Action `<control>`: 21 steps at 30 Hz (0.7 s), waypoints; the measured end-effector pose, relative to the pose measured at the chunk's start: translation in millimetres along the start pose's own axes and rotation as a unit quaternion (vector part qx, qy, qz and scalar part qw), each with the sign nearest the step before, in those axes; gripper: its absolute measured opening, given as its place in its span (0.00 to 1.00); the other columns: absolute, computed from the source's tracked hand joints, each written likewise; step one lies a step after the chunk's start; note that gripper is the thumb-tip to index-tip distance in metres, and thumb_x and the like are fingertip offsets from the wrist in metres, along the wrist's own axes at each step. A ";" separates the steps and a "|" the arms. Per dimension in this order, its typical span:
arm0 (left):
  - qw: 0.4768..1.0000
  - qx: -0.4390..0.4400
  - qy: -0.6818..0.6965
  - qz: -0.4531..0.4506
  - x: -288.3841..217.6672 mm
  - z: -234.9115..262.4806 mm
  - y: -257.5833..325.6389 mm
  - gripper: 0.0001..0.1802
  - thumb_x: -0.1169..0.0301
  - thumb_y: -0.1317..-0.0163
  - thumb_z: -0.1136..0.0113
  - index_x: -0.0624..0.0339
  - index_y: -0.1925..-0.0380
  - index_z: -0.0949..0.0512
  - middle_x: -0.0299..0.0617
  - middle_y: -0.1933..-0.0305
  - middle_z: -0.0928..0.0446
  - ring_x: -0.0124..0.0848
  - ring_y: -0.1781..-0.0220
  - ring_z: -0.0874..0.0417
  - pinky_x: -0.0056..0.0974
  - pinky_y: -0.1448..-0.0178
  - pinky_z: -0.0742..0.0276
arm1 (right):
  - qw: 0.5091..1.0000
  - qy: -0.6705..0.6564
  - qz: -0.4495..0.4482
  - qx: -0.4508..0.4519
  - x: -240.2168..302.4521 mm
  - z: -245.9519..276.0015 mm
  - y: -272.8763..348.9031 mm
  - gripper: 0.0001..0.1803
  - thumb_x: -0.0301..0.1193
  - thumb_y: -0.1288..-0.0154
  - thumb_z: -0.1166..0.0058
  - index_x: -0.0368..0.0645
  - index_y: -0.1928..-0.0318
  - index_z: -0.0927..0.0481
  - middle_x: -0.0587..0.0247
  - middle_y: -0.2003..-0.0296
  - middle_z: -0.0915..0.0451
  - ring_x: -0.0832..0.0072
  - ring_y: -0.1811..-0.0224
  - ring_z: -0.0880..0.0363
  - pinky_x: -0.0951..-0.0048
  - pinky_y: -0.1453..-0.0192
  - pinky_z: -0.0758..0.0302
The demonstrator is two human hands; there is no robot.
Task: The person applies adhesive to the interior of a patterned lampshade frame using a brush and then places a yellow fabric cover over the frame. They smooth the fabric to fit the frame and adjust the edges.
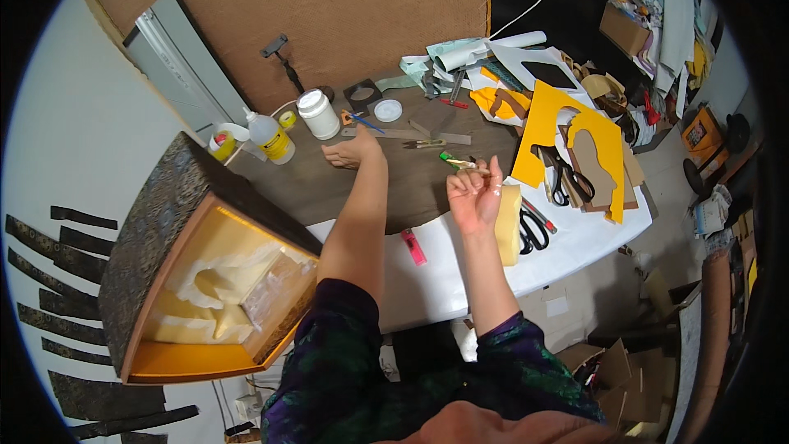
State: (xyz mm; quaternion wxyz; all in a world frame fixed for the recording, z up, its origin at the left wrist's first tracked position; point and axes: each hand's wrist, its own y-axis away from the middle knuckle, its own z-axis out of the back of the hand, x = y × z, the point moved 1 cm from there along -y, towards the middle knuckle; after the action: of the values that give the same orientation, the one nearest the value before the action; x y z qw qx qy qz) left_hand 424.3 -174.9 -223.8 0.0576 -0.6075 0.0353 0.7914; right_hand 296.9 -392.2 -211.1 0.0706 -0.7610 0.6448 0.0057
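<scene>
Basically, two bare hands over a cluttered desk (316, 189): right hand (474, 201) with a pale stick (465, 165), left hand (355, 151) out near a white jar (318, 116). For good handling, I'd keep the stick's end raised and well apart from the white sheet (441, 267) and the yellow foam piece (508, 226), since white smears show on the right fingers and would likely mark both. A light pinch near the tip should steer better than a fist; wiping the fingers before touching the foam seems wise. Left arm reaches past the patterned curved box (152, 230), so keep that elbow off its rim; also mind the jar, which looks uncapped, with a white disc (388, 110), probably its lid, lying nearby. Grip, right: turned palm up, fingers curled and nearly closed, stick pinched among the fingertips; a green bit (446, 156) shows at its far end, can't tell whether joined to it or lying behind. Grip, left: loosely open, fingers stretched leftward, low over the desk just short of the jar, nothing seen in it; can't tell if it touches the surface. Stick location: above the desk, near snips (425, 145) and a metal ruler (454, 138).
</scene>
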 end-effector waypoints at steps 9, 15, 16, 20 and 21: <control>0.991 -0.010 -0.009 -0.130 -0.3 -50.9 -106.2 0.49 0.62 0.65 0.17 0.66 0.44 0.34 0.59 0.44 0.26 0.56 0.38 0.26 0.54 0.32 0.31 | 0.999 -0.003 0.031 -0.032 1.3 -3.3 17.2 0.19 0.43 0.23 0.51 0.48 0.72 0.26 0.70 0.85 0.40 0.80 0.82 0.44 0.76 0.70 0.42; 0.986 -0.073 0.035 -0.147 -7.0 -17.2 -59.1 0.43 0.70 0.69 0.18 0.63 0.49 0.32 0.58 0.49 0.26 0.59 0.44 0.26 0.59 0.38 0.31 | 0.999 0.036 0.037 -0.006 -0.7 -6.2 17.7 0.19 0.44 0.22 0.53 0.48 0.71 0.27 0.70 0.85 0.39 0.79 0.82 0.43 0.76 0.70 0.42; 0.986 -0.080 0.057 -0.138 -9.2 -7.0 -46.3 0.43 0.72 0.70 0.18 0.63 0.50 0.31 0.58 0.49 0.26 0.59 0.44 0.27 0.59 0.38 0.32 | 0.998 0.041 0.041 -0.019 -3.8 -5.9 17.0 0.19 0.44 0.22 0.53 0.48 0.71 0.27 0.70 0.85 0.38 0.79 0.82 0.43 0.75 0.70 0.42; 0.977 0.032 0.201 -0.065 -33.9 46.2 36.1 0.43 0.77 0.67 0.18 0.61 0.47 0.31 0.52 0.44 0.26 0.51 0.42 0.23 0.52 0.39 0.27 | 0.997 0.030 0.071 -0.027 9.2 -5.8 11.5 0.20 0.44 0.22 0.52 0.48 0.72 0.27 0.69 0.84 0.34 0.79 0.81 0.42 0.75 0.69 0.41; 0.969 0.082 0.221 -0.070 -37.3 65.0 49.3 0.44 0.77 0.66 0.18 0.61 0.46 0.32 0.51 0.43 0.26 0.48 0.41 0.23 0.49 0.38 0.27 | 0.997 0.012 0.074 -0.012 16.9 -10.4 14.0 0.20 0.44 0.22 0.52 0.48 0.71 0.27 0.69 0.84 0.33 0.80 0.81 0.41 0.75 0.69 0.41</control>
State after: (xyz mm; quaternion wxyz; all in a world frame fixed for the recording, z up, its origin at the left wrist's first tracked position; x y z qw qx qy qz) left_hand 365.0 -217.4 -171.6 0.1534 -0.7618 0.0697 0.6255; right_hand 285.1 -412.3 -203.9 0.0528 -0.7124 0.6998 0.0097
